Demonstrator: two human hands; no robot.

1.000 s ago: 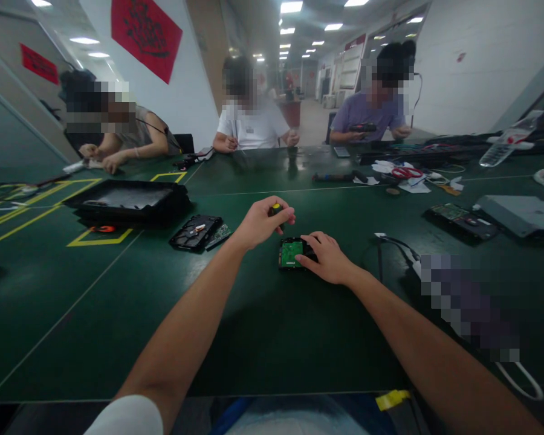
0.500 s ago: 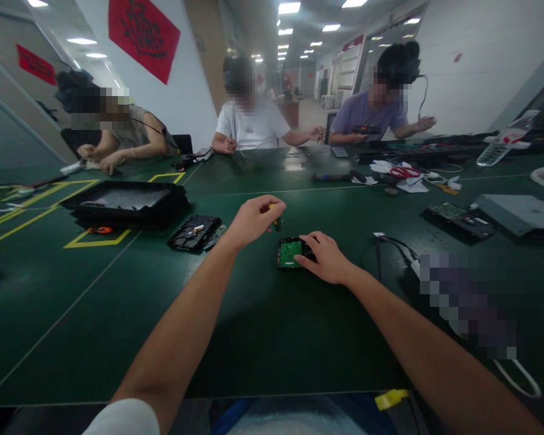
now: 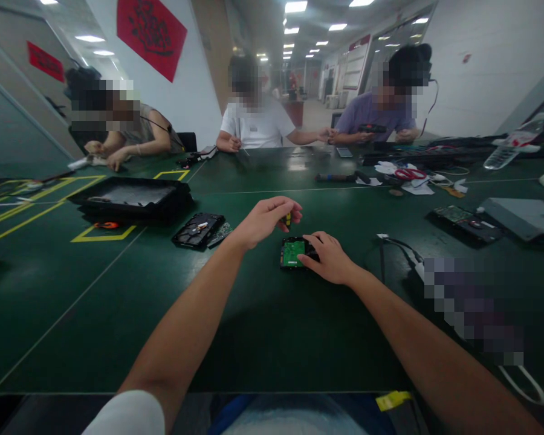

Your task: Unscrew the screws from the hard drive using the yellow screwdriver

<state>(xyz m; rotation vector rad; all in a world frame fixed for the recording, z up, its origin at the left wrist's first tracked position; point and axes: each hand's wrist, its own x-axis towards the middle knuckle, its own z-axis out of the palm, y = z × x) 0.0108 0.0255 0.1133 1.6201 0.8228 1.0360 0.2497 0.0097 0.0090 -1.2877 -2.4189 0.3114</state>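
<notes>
A small hard drive with a green circuit board [image 3: 292, 252] lies face up on the dark green table [image 3: 254, 326]. My right hand [image 3: 327, 258] rests on its right side, fingers pressed down on it. My left hand [image 3: 266, 220] hovers just above and behind the drive, fingers pinched round a small screwdriver with a yellow and black handle [image 3: 289, 218], held upright over the board.
Another opened drive [image 3: 198, 229] and a black tray [image 3: 131, 199] lie to the left. A cable and power strip [image 3: 403, 254] run along the right, with a circuit board [image 3: 462, 219] and grey box [image 3: 521, 214] beyond. Three other people sit at the far side.
My left hand has twisted the screwdriver between its fingers and stayed above the drive. My right hand has kept still on the drive. The people opposite shifted their arms.
</notes>
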